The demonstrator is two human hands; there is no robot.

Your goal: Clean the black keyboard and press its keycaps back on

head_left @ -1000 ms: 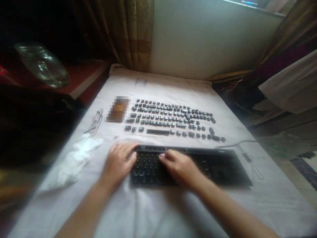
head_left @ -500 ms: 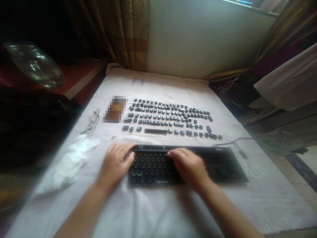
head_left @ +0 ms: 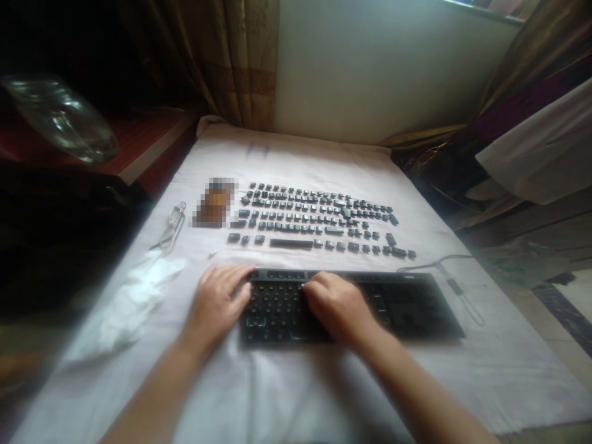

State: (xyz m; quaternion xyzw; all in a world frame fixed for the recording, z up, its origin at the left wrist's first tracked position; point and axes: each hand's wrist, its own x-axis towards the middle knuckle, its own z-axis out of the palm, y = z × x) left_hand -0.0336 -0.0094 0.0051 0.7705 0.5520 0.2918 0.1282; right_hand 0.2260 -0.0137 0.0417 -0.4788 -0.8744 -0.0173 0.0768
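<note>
A black keyboard base [head_left: 407,308] with its keycaps off lies across the white cloth near me. My left hand [head_left: 219,302] grips its left end, thumb on the near face and fingers along the back corner. Over the middle of the base, my right hand [head_left: 337,305] is closed, its fingertips down near the back row; anything between them is too small to make out. Beyond the base, loose black keycaps [head_left: 296,216] lie in rows, with the long spacebar [head_left: 291,243] in the nearest row.
White crumpled material [head_left: 134,302] and a wire-like item [head_left: 173,225] lie at the left. A pixelated brown object [head_left: 215,203] sits beside the keycaps. The cable [head_left: 457,290] runs at the right. A glass jar [head_left: 62,120] is on the red furniture [head_left: 148,145].
My right hand has moved a little to the left along the keyboard base, uncovering more of its right part. My left hand has stayed in place.
</note>
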